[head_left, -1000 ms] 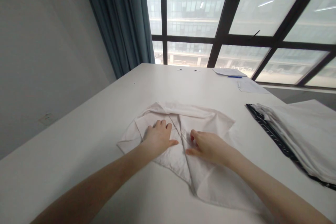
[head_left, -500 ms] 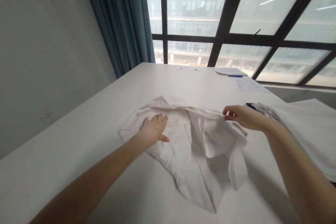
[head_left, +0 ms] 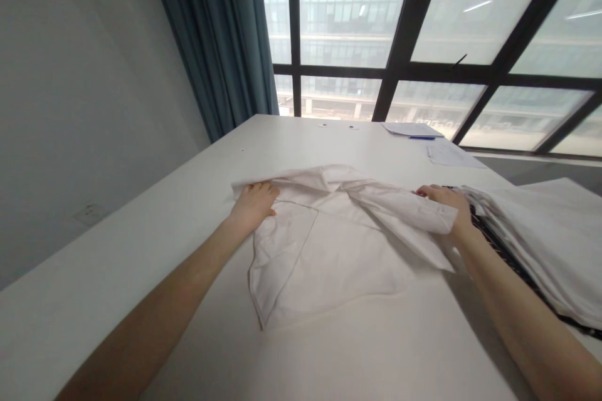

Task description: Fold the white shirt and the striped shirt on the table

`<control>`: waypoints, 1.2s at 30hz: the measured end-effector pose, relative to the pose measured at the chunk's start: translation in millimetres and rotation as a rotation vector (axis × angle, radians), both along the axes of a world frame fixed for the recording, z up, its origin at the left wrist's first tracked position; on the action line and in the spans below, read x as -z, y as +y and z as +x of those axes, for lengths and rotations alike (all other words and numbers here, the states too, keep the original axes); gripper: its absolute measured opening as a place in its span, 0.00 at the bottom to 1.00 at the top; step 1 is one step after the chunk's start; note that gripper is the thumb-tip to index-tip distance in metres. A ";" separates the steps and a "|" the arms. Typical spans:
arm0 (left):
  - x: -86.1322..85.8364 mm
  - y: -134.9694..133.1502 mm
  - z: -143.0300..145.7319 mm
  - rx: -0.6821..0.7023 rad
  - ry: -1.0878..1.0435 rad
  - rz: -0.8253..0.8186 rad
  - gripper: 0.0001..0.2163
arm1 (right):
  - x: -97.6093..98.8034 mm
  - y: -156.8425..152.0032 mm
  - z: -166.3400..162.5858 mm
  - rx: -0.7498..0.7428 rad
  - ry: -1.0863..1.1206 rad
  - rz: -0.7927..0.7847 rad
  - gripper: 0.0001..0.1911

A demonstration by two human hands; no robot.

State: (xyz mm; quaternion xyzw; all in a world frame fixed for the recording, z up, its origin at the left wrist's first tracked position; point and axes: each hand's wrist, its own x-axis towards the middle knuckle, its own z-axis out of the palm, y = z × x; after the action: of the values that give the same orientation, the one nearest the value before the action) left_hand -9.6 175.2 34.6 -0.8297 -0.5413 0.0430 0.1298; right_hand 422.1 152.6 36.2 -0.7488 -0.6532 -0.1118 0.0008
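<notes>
A white cloth garment point(head_left: 329, 250) with seams lies spread on the white table, its far side bunched in folds and its near hem slanting across. At its far left corner my left hand point(head_left: 255, 205) grips the cloth, fingers curled on the fabric and thumb on the near side. My right hand point(head_left: 444, 199) is closed on the far right edge; a raised flap of the garment hangs in front of the palm, and some fingers are hidden.
A stack of white and dark folded cloth point(head_left: 540, 232) lies at the right, close beside my right forearm. Papers point(head_left: 454, 155) and a blue pen point(head_left: 422, 138) rest at the table's far right. A wall borders the left; windows and a blue curtain point(head_left: 221, 44) stand behind.
My left hand has moved away and left to the garment's far corner. My right hand has shifted slightly right. The cloth between them is spread wider and its hanging right part now lies flatter.
</notes>
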 end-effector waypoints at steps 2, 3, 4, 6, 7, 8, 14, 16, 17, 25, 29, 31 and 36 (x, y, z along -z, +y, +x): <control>-0.3 -15.2 15.9 0.007 0.037 -0.006 0.11 | -2.8 1.5 -4.5 -0.059 0.054 0.092 0.15; 1.2 -24.9 26.5 0.036 0.034 -0.027 0.09 | -6.3 1.5 -8.0 -0.105 0.107 0.168 0.16; 4.1 -35.5 38.2 0.079 0.011 -0.054 0.09 | -10.9 0.6 -12.9 -0.163 0.177 0.249 0.17; 14.0 -57.5 62.1 0.169 -0.072 -0.143 0.15 | -21.5 -4.4 -28.1 -0.304 0.339 0.369 0.18; 20.4 -67.8 72.9 0.211 -0.106 -0.180 0.20 | -26.0 -8.2 -38.4 -0.379 0.413 0.386 0.19; 27.0 -76.9 81.9 0.210 -0.127 -0.200 0.26 | -29.1 -12.4 -49.9 -0.460 0.472 0.360 0.19; 48.8 -97.6 88.8 0.197 -0.158 -0.213 0.30 | -1.3 -25.0 -107.6 -0.775 0.256 -0.120 0.18; 47.4 -95.7 77.0 0.254 -0.157 -0.233 0.30 | 12.5 -22.2 -111.7 -0.711 0.125 -0.134 0.15; 46.1 -94.4 69.7 0.288 -0.153 -0.252 0.30 | 16.2 -20.5 -110.7 -0.690 0.080 -0.124 0.13; 42.3 -84.4 5.0 0.467 -0.230 -0.387 0.23 | -29.2 -25.8 -82.7 -0.523 0.216 -0.085 0.13; 40.3 -79.4 -20.3 0.488 -0.382 -0.442 0.21 | -47.8 -39.6 -91.7 -0.590 0.505 -0.343 0.13; 36.0 -76.0 -34.9 0.470 -0.460 -0.510 0.21 | -51.4 -46.1 -99.7 -0.717 0.652 -0.579 0.13; 19.7 -61.7 -78.6 0.280 -0.621 -0.543 0.17 | -49.3 -45.6 -113.7 -0.811 0.809 -0.681 0.13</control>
State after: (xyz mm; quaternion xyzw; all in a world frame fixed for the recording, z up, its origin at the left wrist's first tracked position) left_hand -88.3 113.5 14.9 -0.8727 -0.4059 -0.0860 -0.2574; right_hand 308.5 107.0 85.6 -0.3852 -0.8302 0.3997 0.0514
